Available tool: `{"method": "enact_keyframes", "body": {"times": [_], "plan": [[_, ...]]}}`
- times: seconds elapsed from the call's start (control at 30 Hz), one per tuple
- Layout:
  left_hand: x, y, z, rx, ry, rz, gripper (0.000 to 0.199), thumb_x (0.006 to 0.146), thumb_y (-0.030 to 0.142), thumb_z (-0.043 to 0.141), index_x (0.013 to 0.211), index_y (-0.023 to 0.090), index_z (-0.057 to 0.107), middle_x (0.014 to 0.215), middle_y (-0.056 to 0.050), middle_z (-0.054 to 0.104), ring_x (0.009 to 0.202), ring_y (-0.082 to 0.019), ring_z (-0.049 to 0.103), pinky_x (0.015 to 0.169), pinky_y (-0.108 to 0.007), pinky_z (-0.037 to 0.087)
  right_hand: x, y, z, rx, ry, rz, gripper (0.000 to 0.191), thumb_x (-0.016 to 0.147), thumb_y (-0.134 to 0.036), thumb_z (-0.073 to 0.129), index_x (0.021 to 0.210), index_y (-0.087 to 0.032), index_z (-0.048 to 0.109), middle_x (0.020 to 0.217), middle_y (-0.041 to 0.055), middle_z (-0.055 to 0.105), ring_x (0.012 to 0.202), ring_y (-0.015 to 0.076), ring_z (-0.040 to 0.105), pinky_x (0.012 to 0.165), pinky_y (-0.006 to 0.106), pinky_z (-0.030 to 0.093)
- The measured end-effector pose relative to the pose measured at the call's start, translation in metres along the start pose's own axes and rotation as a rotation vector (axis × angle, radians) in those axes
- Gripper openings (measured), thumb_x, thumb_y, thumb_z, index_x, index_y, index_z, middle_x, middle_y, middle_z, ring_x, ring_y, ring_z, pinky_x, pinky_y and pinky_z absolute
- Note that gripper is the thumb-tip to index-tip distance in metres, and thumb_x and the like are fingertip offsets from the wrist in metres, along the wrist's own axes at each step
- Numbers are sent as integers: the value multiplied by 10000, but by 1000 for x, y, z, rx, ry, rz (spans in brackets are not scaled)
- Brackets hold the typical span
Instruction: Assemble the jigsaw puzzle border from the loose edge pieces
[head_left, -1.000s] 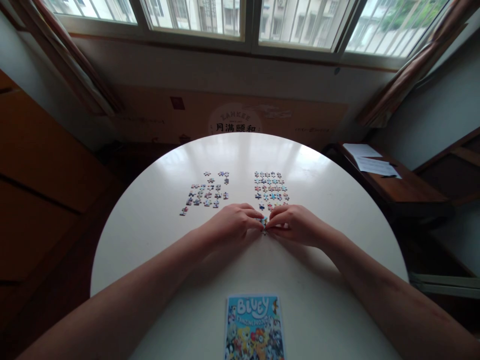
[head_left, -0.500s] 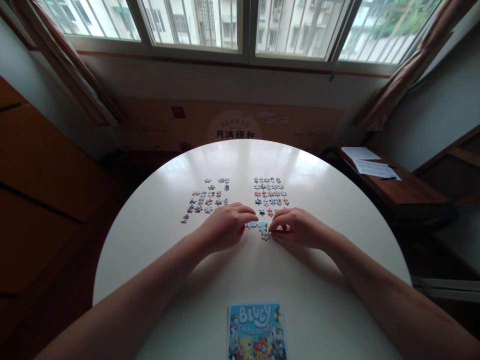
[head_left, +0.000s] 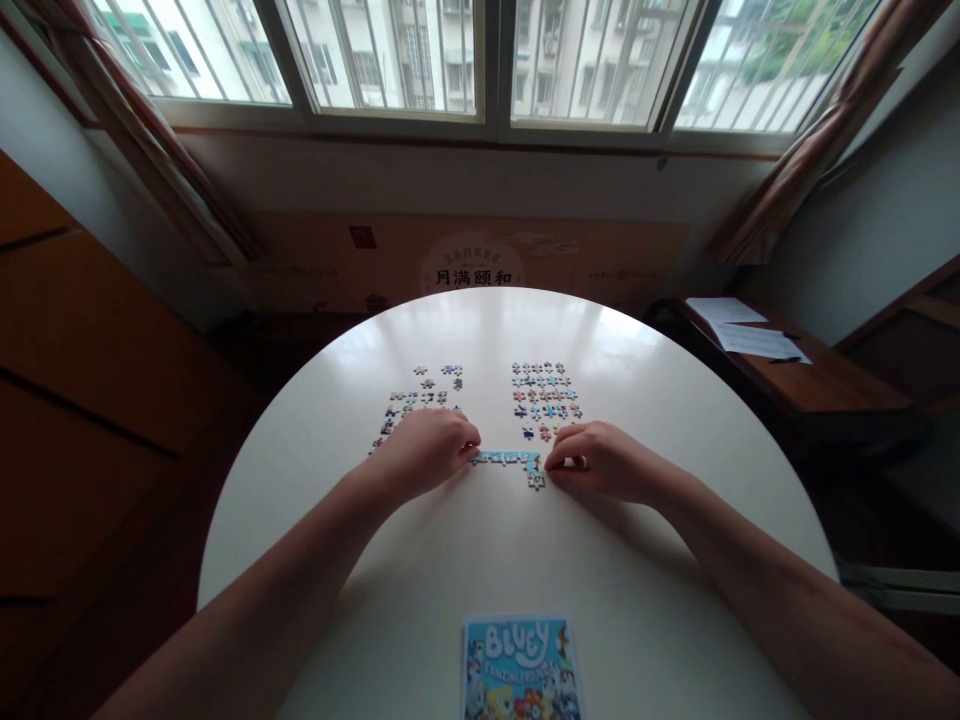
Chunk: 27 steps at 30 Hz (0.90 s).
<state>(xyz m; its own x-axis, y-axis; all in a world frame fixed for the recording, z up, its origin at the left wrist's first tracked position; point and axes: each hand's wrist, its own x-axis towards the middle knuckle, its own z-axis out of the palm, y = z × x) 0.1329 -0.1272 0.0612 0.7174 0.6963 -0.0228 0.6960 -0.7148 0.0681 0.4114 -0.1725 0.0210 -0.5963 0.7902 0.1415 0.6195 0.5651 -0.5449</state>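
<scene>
So, beyond our left fingers and partly hidden behind them, there's a scatter of small, multicoloured, cardboard-looking jigsaw pieces [head_left: 427,397]. Our bare left hand [head_left: 429,450] has its fingers bunched narrow; can't tell if there's a piece pinched in there. They're right at the left end of the thin, light-blue, L-shaped strip of joined pieces [head_left: 504,458], which lies flat on the glossy white round table [head_left: 405,600] between both sets of fingertips. We'd press straight down at that end and not shove sideways, or the joints could buckle. The blue, rectangular, glossy-looking Bluey picture card [head_left: 523,672] is well below our fingers, handy for checking colours. Neat rows of multicoloured loose pieces [head_left: 541,396] sit just beyond our right fingers. Our bare right hand [head_left: 606,460] is curled, fingertips close together beside the strip's short leg; can't tell if they touch. Light bracing there should do.
</scene>
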Motion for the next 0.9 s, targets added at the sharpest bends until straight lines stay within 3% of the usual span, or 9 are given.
{"method": "enact_keyframes", "body": {"times": [0.33,0.9], "plan": [[2,-6,14,-34,66,43,206,874,209,591,812,217,787,828,-48,765,742,-190,680,690,-296,495,1,0,2,-20,10,-11,159,876,-160,695,919,-261,810,892,5,748,804,145,670,721,261,480],[1,-1,11,-32,45,35,238,862,142,567,758,207,772,804,-46,761,735,-188,674,656,-281,457,1,-2,3,-46,21,4,147,898,-192,680,922,-261,808,889,9,750,782,146,666,689,256,458]]}}
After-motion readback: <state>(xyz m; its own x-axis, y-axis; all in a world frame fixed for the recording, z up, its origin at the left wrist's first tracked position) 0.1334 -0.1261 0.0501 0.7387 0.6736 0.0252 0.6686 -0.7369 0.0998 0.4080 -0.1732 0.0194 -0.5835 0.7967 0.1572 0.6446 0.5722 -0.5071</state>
